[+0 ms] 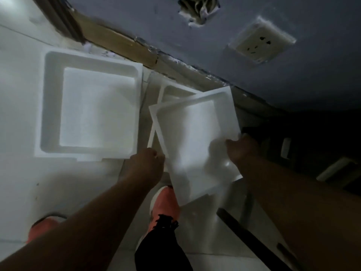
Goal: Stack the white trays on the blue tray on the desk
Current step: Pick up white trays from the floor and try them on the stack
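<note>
I look down at a white tiled floor. A white tray (193, 137) hangs tilted above the floor, held on both sides. My left hand (145, 166) grips its left rim and my right hand (241, 149) grips its right rim. Under it lies another white tray (173, 92), mostly hidden, next to the wall. A larger white tray (88, 108) rests flat on the floor to the left. No blue tray and no desk are in view.
A grey wall (254, 16) with a socket (259, 42) and a brown skirting board (117, 44) runs across the top. My orange shoes (165, 204) stand below the held tray. Dark furniture (312, 145) and a dark bar (252, 237) stand at the right.
</note>
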Demonstrator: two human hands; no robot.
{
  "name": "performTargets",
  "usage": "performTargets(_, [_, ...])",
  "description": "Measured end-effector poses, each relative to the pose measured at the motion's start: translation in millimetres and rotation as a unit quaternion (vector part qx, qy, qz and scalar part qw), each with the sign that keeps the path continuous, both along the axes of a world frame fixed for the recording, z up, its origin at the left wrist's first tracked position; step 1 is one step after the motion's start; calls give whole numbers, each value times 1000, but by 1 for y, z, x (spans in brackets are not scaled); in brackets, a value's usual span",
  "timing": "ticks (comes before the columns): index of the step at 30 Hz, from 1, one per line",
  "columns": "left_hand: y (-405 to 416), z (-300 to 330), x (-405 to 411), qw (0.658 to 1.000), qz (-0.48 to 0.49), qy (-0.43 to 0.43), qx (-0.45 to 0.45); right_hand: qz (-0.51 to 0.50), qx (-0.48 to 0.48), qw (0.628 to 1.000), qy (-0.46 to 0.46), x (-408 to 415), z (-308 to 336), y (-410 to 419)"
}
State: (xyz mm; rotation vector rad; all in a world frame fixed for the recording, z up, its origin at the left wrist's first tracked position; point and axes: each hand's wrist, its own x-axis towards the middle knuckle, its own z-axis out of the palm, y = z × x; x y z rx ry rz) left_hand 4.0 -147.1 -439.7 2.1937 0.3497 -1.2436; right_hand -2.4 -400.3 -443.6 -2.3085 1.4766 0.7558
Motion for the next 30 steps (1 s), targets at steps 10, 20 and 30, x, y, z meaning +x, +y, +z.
performTargets(10, [-6, 31, 18, 999, -8, -7, 33, 4, 7, 999, -36, 2, 25, 12])
performTargets(20, [107, 219, 88, 991, -44, -106, 75, -127, 106, 977, -131, 15, 210, 117])
performTargets(30, [209, 532, 121, 976, -46, -213, -23, -19, 77, 948, -308, 0, 528, 190])
